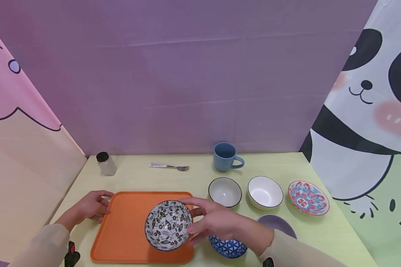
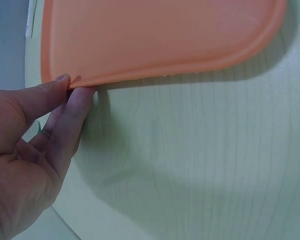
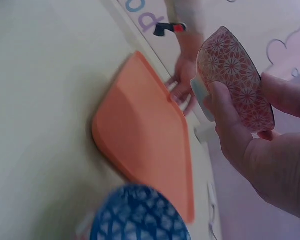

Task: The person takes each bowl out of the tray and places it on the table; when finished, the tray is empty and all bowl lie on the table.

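Observation:
My right hand point(image 1: 222, 221) grips the rim of a bowl point(image 1: 167, 227) with a dark leaf pattern on its white inside. The right wrist view shows that bowl's reddish flowered outside point(image 3: 235, 80), held up off the orange tray point(image 3: 145, 125). In the head view the bowl covers part of the tray's right half. At the left edge of the tray point(image 1: 120, 230), my left hand point(image 1: 88, 207) pinches the rim. The left wrist view has its thumb point(image 2: 52, 92) on top of the rim and fingers underneath. A blue patterned bowl point(image 1: 228, 247) sits below my right hand, partly hidden.
Two white bowls with dark rims point(image 1: 224, 192) point(image 1: 265, 192) and a red-blue patterned dish point(image 1: 308, 198) stand to the right. A purple dish point(image 1: 277, 224) is partly behind my right forearm. Along the back are a blue mug point(image 1: 224, 159), a fork point(image 1: 168, 167) and a black-lidded jar point(image 1: 107, 164).

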Demonstrator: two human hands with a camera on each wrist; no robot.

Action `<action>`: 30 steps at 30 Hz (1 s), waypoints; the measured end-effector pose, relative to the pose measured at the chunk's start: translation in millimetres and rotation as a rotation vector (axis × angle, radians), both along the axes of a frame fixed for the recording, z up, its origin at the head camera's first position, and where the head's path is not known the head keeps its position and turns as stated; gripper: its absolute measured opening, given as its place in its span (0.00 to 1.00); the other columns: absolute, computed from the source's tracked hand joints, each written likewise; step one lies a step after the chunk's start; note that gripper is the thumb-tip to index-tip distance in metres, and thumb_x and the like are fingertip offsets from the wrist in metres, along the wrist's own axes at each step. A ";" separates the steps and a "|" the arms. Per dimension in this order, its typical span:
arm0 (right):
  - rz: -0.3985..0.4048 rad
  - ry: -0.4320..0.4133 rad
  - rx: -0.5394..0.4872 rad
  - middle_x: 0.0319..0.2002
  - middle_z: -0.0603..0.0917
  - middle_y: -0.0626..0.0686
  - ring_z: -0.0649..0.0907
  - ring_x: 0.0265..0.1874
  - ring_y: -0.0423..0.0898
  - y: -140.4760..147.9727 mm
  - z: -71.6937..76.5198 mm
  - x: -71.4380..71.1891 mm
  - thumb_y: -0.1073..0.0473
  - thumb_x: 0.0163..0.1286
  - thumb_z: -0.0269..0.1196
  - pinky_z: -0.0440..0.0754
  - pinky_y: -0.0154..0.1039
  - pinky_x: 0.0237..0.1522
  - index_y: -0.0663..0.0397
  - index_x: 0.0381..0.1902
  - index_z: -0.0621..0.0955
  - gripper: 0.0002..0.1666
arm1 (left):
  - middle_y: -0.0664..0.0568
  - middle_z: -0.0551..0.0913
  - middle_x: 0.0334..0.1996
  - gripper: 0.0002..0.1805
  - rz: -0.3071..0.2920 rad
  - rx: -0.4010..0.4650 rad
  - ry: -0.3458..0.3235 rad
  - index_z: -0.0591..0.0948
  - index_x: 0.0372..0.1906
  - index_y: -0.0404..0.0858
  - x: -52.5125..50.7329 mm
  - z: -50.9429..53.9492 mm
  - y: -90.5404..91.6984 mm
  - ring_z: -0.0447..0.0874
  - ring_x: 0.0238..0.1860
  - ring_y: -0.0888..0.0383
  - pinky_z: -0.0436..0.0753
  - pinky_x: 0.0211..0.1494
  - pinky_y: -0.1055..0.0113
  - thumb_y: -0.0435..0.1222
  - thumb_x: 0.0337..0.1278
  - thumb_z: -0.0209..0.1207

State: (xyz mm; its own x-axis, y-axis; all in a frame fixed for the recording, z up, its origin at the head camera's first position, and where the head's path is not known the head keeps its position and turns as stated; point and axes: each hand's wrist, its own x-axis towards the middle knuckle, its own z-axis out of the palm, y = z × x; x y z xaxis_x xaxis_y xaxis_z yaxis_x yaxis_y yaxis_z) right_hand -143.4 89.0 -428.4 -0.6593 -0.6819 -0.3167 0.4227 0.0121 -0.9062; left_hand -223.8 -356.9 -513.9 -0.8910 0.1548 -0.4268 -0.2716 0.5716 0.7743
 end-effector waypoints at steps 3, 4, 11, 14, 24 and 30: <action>-0.023 0.010 -0.009 0.61 0.71 0.68 0.85 0.48 0.60 17.8 3.9 -0.7 0.76 0.64 0.64 0.88 0.60 0.46 0.47 0.78 0.66 0.46 | 0.42 0.78 0.41 0.33 0.001 0.000 -0.003 0.69 0.69 0.28 0.2 0.6 0.2 0.83 0.33 0.52 0.90 0.35 0.58 0.24 0.58 0.65; -0.030 0.019 -0.012 0.61 0.71 0.68 0.85 0.48 0.60 23.8 5.0 -1.1 0.76 0.65 0.64 0.88 0.60 0.47 0.48 0.78 0.65 0.46 | 0.42 0.78 0.41 0.33 0.001 -0.001 -0.004 0.69 0.69 0.28 0.2 0.8 0.3 0.83 0.33 0.52 0.90 0.35 0.57 0.24 0.58 0.64; -0.089 0.064 -0.005 0.66 0.67 0.71 0.84 0.54 0.62 68.5 10.3 -0.6 0.72 0.67 0.63 0.86 0.63 0.50 0.49 0.80 0.61 0.46 | 0.43 0.78 0.41 0.32 0.000 0.000 0.001 0.69 0.69 0.28 1.2 1.1 0.9 0.83 0.33 0.53 0.90 0.34 0.58 0.23 0.58 0.64; -0.118 0.065 0.016 0.67 0.67 0.71 0.83 0.55 0.61 88.4 12.0 -0.2 0.71 0.69 0.63 0.86 0.61 0.51 0.47 0.81 0.60 0.46 | 0.43 0.78 0.40 0.32 -0.003 0.003 0.005 0.69 0.68 0.28 1.5 1.2 1.1 0.83 0.33 0.53 0.90 0.34 0.58 0.23 0.58 0.64; -0.146 0.085 0.007 0.65 0.69 0.67 0.82 0.57 0.57 151.6 10.7 6.1 0.69 0.74 0.59 0.84 0.58 0.56 0.43 0.82 0.56 0.45 | 0.43 0.78 0.41 0.32 -0.016 0.011 0.009 0.69 0.69 0.27 -0.6 3.1 0.5 0.83 0.33 0.53 0.90 0.34 0.58 0.23 0.59 0.63; -0.149 0.095 -0.027 0.63 0.73 0.59 0.82 0.57 0.55 189.6 2.8 15.5 0.69 0.78 0.53 0.85 0.55 0.56 0.30 0.78 0.65 0.39 | 0.42 0.79 0.41 0.32 -0.011 0.038 -0.005 0.69 0.69 0.27 0.4 3.4 0.0 0.84 0.33 0.53 0.90 0.34 0.57 0.22 0.59 0.62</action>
State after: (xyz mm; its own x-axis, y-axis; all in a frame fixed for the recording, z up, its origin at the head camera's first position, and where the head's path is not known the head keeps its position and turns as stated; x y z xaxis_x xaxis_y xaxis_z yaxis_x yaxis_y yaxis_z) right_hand -127.9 278.5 -425.6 -0.7801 -0.5816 -0.2306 0.3301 -0.0694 -0.9414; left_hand -223.5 -356.9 -510.5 -0.8869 0.1809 -0.4251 -0.2693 0.5452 0.7939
